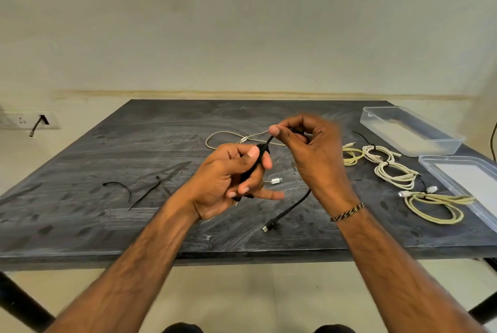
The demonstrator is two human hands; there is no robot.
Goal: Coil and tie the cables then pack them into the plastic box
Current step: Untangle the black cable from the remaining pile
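Gripping a black cable (pixel 290 209) above the middle of the dark counter (pixel 107 150), both hands are busy right now. The left hand (pixel 228 179) has its fingers and thumb curled round a bunched length of that cable, thumb pressed on top, with the little finger sticking out to the right. The right hand (pixel 309 150) sits just beyond and to the right, pinching the same cable between thumb and fingers where it rises out of the left hand's bundle. Below the right wrist, the loose tail of the cable drops and curves down to the counter, its plug lying near the front edge. A braided bracelet (pixel 347 212) circles the right wrist. Behind the hands, a pale uncoiled cable (pixel 228 137) sprawls on the counter, and a small white connector (pixel 276 180) peeks out between the hands. Over on the left, two black cable ties (pixel 134 193) lie loose. Off to the right, four coiled cables (pixel 395 174) rest in a row, white and yellowish, at least two of them cinched with black ties. At the far right corner stands the clear plastic box (pixel 411 131), open, and just near of it lies its clear lid (pixel 462 179), partly running out of view.
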